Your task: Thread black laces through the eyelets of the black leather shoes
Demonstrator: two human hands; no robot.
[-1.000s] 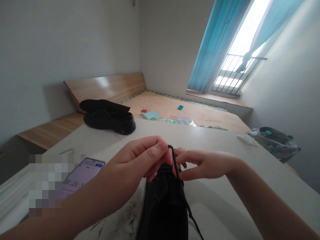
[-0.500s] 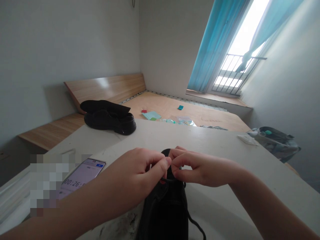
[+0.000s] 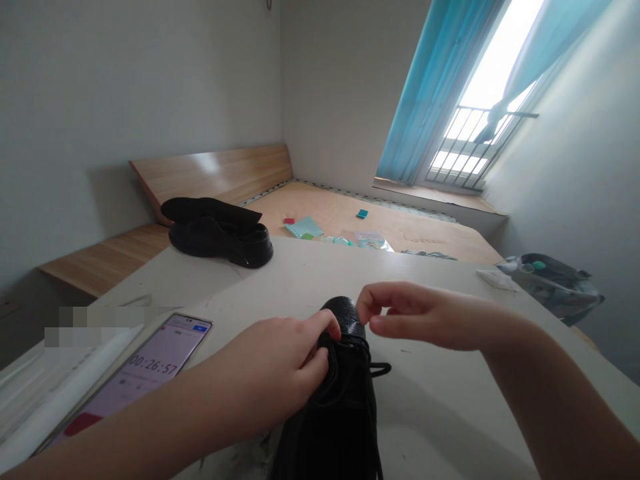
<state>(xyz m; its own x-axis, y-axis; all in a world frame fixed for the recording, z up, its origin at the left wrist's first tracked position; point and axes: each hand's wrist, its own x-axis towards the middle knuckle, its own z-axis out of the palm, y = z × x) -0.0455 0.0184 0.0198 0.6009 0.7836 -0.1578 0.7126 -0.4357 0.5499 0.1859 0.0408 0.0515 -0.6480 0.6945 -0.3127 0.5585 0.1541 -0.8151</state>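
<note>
A black lace-up shoe [image 3: 345, 413] lies on the white table in front of me, its glossy toe [image 3: 342, 313] pointing away. My left hand [image 3: 295, 357] is on the shoe's lacing area, with thumb and index finger bent over its top edge. Just right of the toe hovers my right hand [image 3: 400, 313]; its fingers are curled into a pinch, and whatever may be between them is too small to make out. A loop of black shoelace [image 3: 381, 369] sticks out on the shoe's right side.
Another black shoe [image 3: 220, 243] with a black insole [image 3: 210, 210] on top stands at the table's far left. A phone [image 3: 150, 363] showing a timer lies left, beside a clear plastic packet [image 3: 65, 380]. A bin [image 3: 555, 283] stands beyond the right edge.
My hands, close together over the shoe before, have separated. The right hand moved right and slightly up; the left came down onto the lacing. A lace loop now shows on the right.
</note>
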